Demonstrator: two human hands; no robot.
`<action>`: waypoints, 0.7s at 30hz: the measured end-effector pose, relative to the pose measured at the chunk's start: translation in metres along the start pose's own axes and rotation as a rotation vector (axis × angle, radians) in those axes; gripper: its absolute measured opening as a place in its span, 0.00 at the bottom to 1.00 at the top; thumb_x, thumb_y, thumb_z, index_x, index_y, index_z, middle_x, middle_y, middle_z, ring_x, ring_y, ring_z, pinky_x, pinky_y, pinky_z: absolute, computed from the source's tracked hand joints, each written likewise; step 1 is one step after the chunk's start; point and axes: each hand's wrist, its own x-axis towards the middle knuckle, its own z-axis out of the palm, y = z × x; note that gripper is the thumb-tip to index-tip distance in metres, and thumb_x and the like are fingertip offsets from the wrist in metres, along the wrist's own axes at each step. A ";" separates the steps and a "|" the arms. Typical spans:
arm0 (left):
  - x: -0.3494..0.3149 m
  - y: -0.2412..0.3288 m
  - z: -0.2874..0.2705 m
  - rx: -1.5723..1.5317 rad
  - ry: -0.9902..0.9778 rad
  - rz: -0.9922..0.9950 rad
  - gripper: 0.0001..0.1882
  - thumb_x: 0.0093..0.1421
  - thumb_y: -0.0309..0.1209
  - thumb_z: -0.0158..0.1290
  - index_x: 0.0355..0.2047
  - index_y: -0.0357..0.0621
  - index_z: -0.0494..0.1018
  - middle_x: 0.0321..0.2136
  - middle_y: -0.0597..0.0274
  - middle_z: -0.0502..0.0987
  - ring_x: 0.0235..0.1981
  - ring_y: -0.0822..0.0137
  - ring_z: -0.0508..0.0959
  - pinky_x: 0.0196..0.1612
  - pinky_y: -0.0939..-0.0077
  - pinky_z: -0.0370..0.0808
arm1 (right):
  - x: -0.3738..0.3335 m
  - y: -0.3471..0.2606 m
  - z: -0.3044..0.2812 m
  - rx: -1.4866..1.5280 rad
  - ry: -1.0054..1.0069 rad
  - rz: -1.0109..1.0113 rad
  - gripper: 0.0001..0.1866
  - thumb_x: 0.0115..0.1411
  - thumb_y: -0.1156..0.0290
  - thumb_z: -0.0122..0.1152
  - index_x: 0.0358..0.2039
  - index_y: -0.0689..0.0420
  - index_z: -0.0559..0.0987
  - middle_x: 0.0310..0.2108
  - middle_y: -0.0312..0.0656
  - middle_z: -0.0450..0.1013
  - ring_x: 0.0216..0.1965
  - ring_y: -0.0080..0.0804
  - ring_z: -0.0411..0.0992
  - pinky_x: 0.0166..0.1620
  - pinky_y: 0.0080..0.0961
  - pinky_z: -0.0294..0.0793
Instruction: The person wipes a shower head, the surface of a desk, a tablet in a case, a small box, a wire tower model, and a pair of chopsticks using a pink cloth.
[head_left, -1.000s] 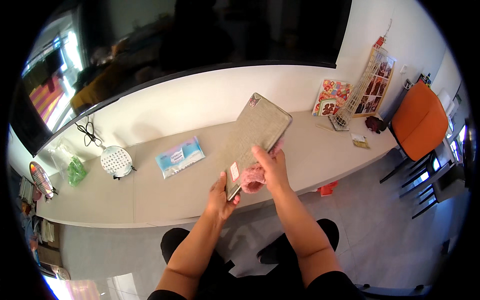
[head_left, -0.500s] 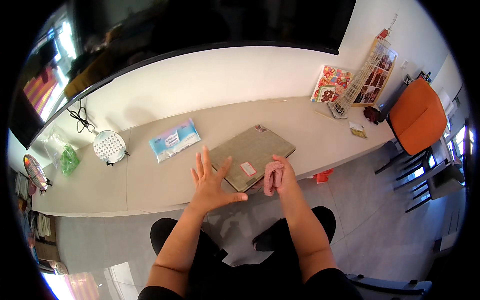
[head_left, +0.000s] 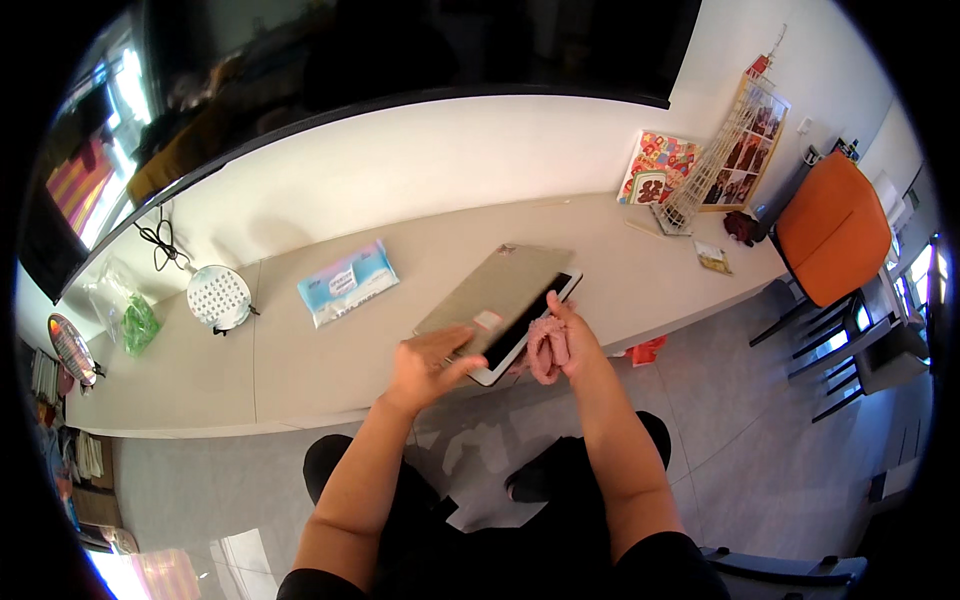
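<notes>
A tablet (head_left: 508,345) with a white frame and a dark screen lies in a grey-brown folding case near the front edge of the long table. Its case cover (head_left: 510,285) is partly raised, so a strip of screen shows. My left hand (head_left: 428,370) grips the near left corner of the case, fingers over the cover and thumb beside the tablet's edge. In my right hand (head_left: 578,345) a folded pink cloth (head_left: 546,350) is held, close against the tablet's right edge, with the thumb up at the screen side.
A blue-and-white wipes pack (head_left: 348,282) lies left of the tablet. Farther left are a round white perforated lamp (head_left: 220,296) and a bag with green contents (head_left: 138,325). A wire tower model (head_left: 715,165) and an orange chair (head_left: 835,230) stand right. A large screen (head_left: 400,50) hangs above.
The case cover was closed half a second ago and now stands partly lifted, baring the screen. My left hand has gone from spread fingers to gripping the case, and my right thumb has risen.
</notes>
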 end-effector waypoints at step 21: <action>0.036 -0.078 -0.021 -0.716 0.606 -0.887 0.07 0.67 0.30 0.45 0.34 0.41 0.69 0.26 0.67 0.70 0.25 0.77 0.69 0.31 0.77 0.74 | 0.006 0.001 0.080 -0.857 0.164 -0.637 0.15 0.63 0.61 0.54 0.42 0.60 0.71 0.26 0.39 0.72 0.24 0.29 0.72 0.28 0.26 0.71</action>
